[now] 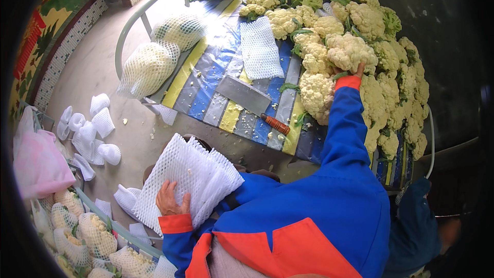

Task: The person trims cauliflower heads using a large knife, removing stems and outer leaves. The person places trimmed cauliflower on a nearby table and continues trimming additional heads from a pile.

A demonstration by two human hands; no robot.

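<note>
My right hand (358, 71) reaches into a heap of cauliflower on the striped table and grips a cauliflower head (350, 52) from its near side. Part of that hand is hidden under the head. On my lap lies a stack of white foam net sleeves (193, 177). My left hand (173, 199) rests palm down on the stack, thumb spread from the fingers. A cleaver lies flat on the table, its broad blade (245, 94) pointing away to the left and its wooden handle (275, 124) towards me. Behind it is one flat foam net sleeve (261, 48).
Two netted cauliflowers (148, 69) sit at the table's left end by a curved metal rail (127, 33). Loose foam sleeves (90, 139) litter the floor. At lower left, a container's rim (115, 226) borders several netted cauliflowers (96, 235). Another person's dark sleeve (413, 220) shows at right.
</note>
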